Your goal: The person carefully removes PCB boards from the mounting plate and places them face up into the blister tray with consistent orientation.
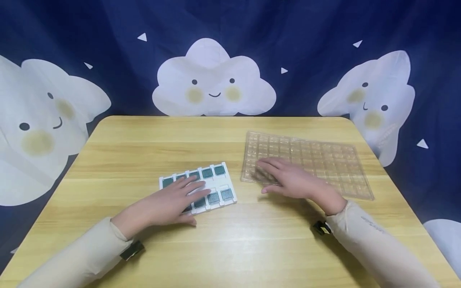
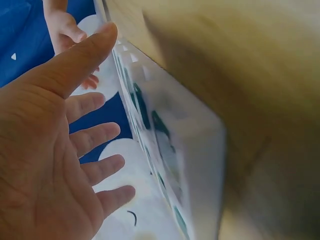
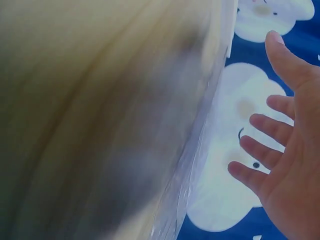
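To work well at this point, I think that the left hand [image 1: 172, 202] should come to the white tray [image 1: 216, 184] from straight above and touch one piece only, because the green square pieces [image 1: 219, 170] sit in their places in two rows and a careless finger could push a neighbour out. A light pinch at the edges of a piece seems better than pressing on its face. The clear tray [image 1: 345, 164] looks thin and light, so the right hand [image 1: 290, 178] would do best to steady it at the rim without bending it. As for the pose, both hands are wide, with straight, separated fingers, and neither of them holds anything. The left hand is above the white tray, which lies at a slant on the table [image 1: 223, 256], left of the clear one; its palm faces down, its fingers cover some pieces in the head view, and its thumb points along the near edge. In the left wrist view the fingers are apart from the tray, but about the thumb I cannot tell. The right hand hangs over the left end of the clear tray, fingers directed to the left, with the thumb beyond the near rim; the right wrist view shows a gap between these fingers and the plastic
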`<state>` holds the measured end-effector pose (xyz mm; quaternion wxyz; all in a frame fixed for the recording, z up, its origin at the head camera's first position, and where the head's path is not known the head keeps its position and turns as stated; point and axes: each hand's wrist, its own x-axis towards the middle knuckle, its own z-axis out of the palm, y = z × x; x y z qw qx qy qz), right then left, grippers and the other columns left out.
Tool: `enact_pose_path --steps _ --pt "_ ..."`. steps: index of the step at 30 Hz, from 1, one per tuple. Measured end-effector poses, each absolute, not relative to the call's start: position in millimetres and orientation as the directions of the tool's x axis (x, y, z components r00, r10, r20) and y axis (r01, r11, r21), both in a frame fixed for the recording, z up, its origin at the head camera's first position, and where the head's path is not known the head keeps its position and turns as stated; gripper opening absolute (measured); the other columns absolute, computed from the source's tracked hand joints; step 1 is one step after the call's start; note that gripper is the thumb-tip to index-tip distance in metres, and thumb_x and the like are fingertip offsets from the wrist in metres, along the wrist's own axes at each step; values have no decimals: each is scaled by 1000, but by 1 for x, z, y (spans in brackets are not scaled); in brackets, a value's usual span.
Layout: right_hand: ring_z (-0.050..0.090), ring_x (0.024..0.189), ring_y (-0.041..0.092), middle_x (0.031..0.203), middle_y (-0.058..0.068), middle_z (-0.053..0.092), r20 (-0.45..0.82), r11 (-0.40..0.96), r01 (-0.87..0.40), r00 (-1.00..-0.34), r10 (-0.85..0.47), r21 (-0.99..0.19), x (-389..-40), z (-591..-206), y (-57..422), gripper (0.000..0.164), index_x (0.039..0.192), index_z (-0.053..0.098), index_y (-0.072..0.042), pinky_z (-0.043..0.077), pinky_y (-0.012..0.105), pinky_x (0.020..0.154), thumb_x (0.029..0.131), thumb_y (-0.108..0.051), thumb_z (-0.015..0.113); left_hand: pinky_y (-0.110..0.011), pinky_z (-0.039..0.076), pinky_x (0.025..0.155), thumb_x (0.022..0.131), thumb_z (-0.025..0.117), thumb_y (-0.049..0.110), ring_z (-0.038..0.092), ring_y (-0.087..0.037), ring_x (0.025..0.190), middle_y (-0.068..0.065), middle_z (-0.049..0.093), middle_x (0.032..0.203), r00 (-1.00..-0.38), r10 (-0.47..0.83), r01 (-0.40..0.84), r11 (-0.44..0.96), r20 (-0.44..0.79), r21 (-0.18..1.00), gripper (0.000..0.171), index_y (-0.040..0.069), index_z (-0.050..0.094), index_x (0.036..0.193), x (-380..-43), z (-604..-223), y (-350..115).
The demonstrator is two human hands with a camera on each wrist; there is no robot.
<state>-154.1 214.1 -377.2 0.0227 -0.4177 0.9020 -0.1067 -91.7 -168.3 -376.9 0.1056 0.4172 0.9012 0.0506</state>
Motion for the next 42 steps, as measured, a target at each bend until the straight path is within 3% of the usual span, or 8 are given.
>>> enact_pose_path --steps 7,14,25,36,42 --pt "34 139 31 153 11 36 59 555 -815 -570 -819 -168 -156 -380 191 84 155 28 -17 32 50 113 90 -64 53 -53 26 115 88 64 56 19 -38 145 -13 30 157 -673 722 690 691 -161 216 85 16 31 154 -80 -380 -183" --pt "35 139 34 152 13 38 64 480 -864 -493 -868 -152 -157 -388 170 84 151 35 -9 28 48 115 90 -62 55 -54 30 113 87 67 54 24 -40 143 -14 34 155 -697 705 672 706 -130 224 84 14 35 153 -72 -384 -194" --pt "37 138 31 152 11 38 27 403 -905 -410 -912 -133 -154 -393 144 85 152 34 -7 32 45 114 90 -60 58 -53 37 109 91 65 47 28 -38 142 -16 36 154 -715 685 655 726 -141 208 77 8 38 151 -63 -390 -210" --pt "40 137 26 153 12 36 -72 416 -904 -410 -909 -101 -150 -394 130 77 151 35 -5 33 36 113 95 -54 54 -53 40 106 95 64 32 34 -39 138 -17 39 151 -710 700 677 708 -73 202 64 1 42 146 -60 -393 -214" --pt "44 134 29 151 13 40 -64 414 -908 -410 -910 -67 -149 -394 126 72 148 41 -3 36 37 111 96 -52 53 -53 39 106 95 65 32 35 -39 138 -15 38 152 -717 695 675 713 -58 191 64 2 42 146 -62 -392 -217"
